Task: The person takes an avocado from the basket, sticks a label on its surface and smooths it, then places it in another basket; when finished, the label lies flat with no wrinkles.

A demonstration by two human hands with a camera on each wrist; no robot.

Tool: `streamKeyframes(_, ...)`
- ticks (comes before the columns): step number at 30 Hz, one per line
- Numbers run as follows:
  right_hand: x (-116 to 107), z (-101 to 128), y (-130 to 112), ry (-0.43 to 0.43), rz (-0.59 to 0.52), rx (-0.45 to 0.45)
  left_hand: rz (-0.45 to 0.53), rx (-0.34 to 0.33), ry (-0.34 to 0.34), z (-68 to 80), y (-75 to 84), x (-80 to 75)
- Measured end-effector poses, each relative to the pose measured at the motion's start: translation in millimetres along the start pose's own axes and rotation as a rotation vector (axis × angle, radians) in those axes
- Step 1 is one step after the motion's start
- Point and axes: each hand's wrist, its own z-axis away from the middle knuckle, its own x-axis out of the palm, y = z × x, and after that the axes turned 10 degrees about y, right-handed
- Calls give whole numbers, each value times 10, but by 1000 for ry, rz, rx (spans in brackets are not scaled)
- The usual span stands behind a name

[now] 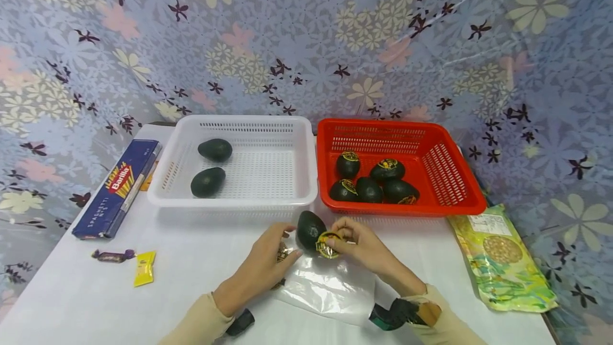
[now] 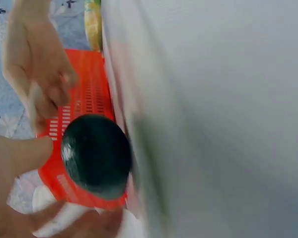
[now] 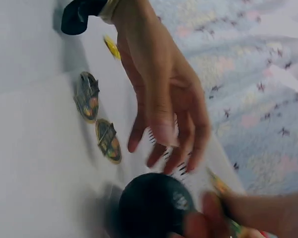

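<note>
Between my two hands is a dark green avocado (image 1: 308, 229), also large in the left wrist view (image 2: 97, 156) and at the bottom of the right wrist view (image 3: 154, 206). My right hand (image 1: 361, 244) pinches a yellow-and-black sticker (image 1: 328, 245) between thumb and fingers, right against the avocado's side. The left hand (image 1: 261, 265) is close on the avocado's other side, its fingers loosely extended and holding nothing in the right wrist view. Two similar stickers (image 3: 88, 96) lie on the white table beneath it, partly hidden in the head view. A clear plastic sheet (image 1: 330, 286) lies under the hands.
Behind, a white basket (image 1: 232, 202) holds two bare avocados; a red basket (image 1: 455, 211) holds several, most with stickers. At left lie a spaghetti box (image 1: 117, 188), a purple-wrapped candy (image 1: 113, 256) and a yellow packet (image 1: 145, 269). A green-yellow bag (image 1: 505, 262) lies at right.
</note>
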Motion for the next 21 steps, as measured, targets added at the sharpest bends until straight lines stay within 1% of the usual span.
streamKeyframes(1, -4, -38, 13, 53, -14, 27, 6, -19, 13, -47, 4, 33)
streamKeyframes(3, 16, -115, 45, 137, -44, 75, 6, -37, 6, -139, 6, 97)
streamKeyframes(7, 109, -235, 98, 259, -80, 134, 26, -17, -73, -306, -41, 207)
streamKeyframes(9, 166, -270, 115, 305, -95, 147, 52, -14, -108, -355, -74, 231)
streamKeyframes(10, 194, -274, 120, 328, -96, 144, 69, -27, -125, -367, -87, 235)
streamKeyframes(12, 253, -279, 133, 369, -91, 129, 100, -50, -134, -366, -103, 231)
streamKeyframes(13, 279, -273, 139, 385, -77, 115, 113, -64, -134, -359, -106, 228)
streamKeyframes(15, 327, -256, 151, 408, -42, 55, 129, -66, -118, -333, -104, 222)
streamKeyframes(18, 387, -223, 143, 438, 29, -56, 125, -32, -90, -289, -77, 209)
streamKeyframes(21, 427, -190, 131, 468, 156, -179, 103, 6, -68, -255, -47, 199)
